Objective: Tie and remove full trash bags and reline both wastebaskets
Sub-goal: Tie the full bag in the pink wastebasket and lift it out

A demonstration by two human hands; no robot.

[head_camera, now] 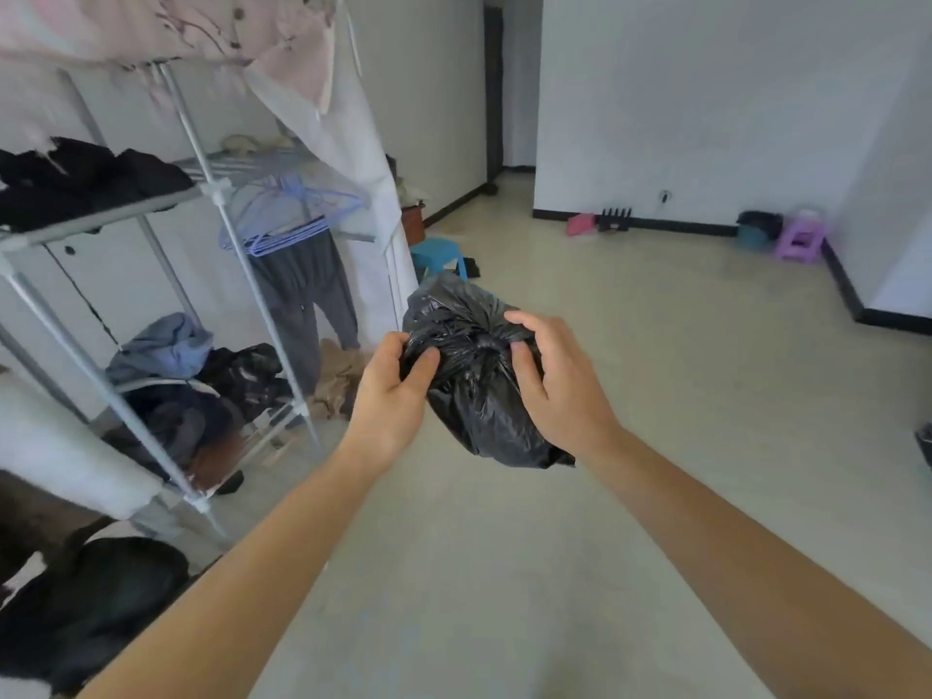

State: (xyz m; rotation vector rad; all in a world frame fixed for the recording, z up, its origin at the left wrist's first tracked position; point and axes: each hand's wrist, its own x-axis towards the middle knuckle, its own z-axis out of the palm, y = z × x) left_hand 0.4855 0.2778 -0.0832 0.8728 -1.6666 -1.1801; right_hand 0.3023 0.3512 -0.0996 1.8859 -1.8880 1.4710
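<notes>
A full black trash bag [474,396] hangs in the air in front of me, its top gathered into a knot. My left hand [393,391] pinches the plastic on the left side of the knot. My right hand [552,380] grips the bag's right side, fingers curled over the plastic. A teal wastebasket [756,233] with a dark liner stands far off by the back wall. The edge of another dark bin [925,443] shows at the right border.
A metal clothes rack [222,204] with folded clothes, hangers and a white cover fills the left side. A blue stool [439,254] stands beyond the bag. A purple stool [802,239] and a pink item [580,224] sit by the back wall. Pale floor spreads below.
</notes>
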